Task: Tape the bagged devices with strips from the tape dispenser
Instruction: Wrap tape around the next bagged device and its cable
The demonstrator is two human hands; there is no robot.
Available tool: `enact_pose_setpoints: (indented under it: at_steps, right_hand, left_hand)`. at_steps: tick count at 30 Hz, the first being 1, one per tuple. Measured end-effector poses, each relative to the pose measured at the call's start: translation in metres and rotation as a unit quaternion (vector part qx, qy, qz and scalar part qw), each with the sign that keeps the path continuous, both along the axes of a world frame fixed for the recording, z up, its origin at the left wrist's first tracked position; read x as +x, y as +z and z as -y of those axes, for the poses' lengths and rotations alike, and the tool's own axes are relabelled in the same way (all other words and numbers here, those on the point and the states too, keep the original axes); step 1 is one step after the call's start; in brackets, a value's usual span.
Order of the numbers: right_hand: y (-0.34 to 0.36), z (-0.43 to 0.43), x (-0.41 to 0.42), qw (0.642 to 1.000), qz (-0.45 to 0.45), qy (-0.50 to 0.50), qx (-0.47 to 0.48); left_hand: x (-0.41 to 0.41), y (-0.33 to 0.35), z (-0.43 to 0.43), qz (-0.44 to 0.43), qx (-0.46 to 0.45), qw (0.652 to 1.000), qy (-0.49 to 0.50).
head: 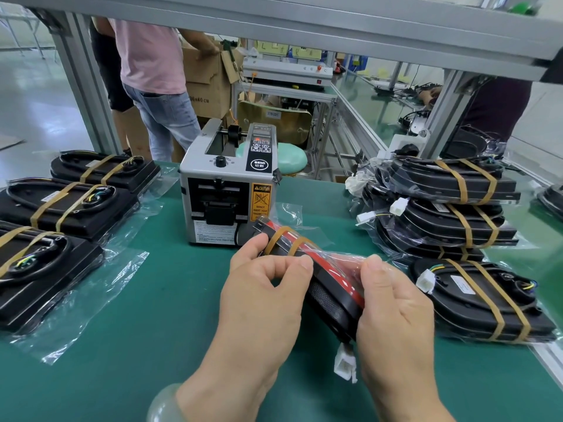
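I hold one bagged device (330, 292) on its edge above the green mat, a black unit with a red strip and two tan rubber bands inside a clear bag. My left hand (262, 296) grips its near-left side, thumb and fingers curled round it. My right hand (396, 312) pinches the bag's plastic on the right side. A white connector (345, 363) dangles below the device. The grey tape dispenser (227, 190) stands just beyond the device, its slot facing me. No tape strip is visible on my fingers.
Three bagged devices (70, 205) lie in a row on the left of the mat. A stack of bagged devices (451, 205) sits at the right, with one more (478, 296) in front. Aluminium frame posts (88, 86) flank the bench. People stand behind by cardboard boxes (207, 83).
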State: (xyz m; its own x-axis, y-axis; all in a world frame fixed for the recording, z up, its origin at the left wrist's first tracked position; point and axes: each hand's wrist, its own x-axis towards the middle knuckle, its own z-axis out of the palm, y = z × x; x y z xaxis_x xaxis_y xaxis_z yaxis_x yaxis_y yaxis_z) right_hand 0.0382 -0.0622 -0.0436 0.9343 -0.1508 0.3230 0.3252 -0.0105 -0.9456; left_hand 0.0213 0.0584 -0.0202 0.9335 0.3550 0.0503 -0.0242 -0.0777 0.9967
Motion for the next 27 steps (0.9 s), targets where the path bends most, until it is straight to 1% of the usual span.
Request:
enact_pose_setpoints:
  at_steps: [7, 11, 13, 14, 16, 17, 18, 20, 23, 27]
  right_hand:
    - [-0.001, 0.000, 0.001, 1.000, -0.004, -0.005, -0.002]
    - [-0.001, 0.000, 0.001, 1.000, -0.005, -0.015, 0.000]
    - [-0.001, 0.001, 0.001, 1.000, -0.003, -0.014, -0.006]
    - [-0.001, 0.001, 0.001, 1.000, -0.002, -0.011, -0.010]
    - [0.000, 0.001, 0.001, 1.000, -0.001, -0.007, -0.019]
    - [0.000, 0.001, 0.002, 1.000, -0.001, -0.006, -0.022]
    - [-0.001, 0.001, 0.002, 1.000, 0.000, -0.007, -0.023]
    - [-0.002, 0.001, 0.002, 1.000, 0.002, -0.012, -0.027]
    - [-0.004, 0.003, 0.003, 1.000, -0.002, -0.019, -0.017]
    - [-0.003, 0.003, 0.004, 1.000, -0.018, -0.014, 0.000]
  left_hand:
    - [0.001, -0.001, 0.002, -0.005, 0.022, 0.999, 0.029]
    - [0.004, -0.004, 0.001, -0.011, 0.000, 0.999, 0.049]
    - [0.007, -0.002, -0.002, -0.023, -0.044, 0.998, 0.048]
    - [0.010, 0.000, -0.004, -0.042, -0.088, 0.995, 0.032]
    - [0.015, 0.003, -0.008, -0.084, -0.197, 0.977, -0.009]
    - [0.018, 0.003, -0.010, -0.100, -0.230, 0.968, -0.021]
    - [0.020, 0.003, -0.011, -0.112, -0.242, 0.963, -0.022]
    - [0.023, 0.002, -0.012, -0.119, -0.236, 0.964, -0.020]
    - [0.020, 0.002, -0.011, -0.095, -0.200, 0.974, -0.039]
    - [0.015, -0.004, -0.004, -0.070, -0.096, 0.993, -0.026]
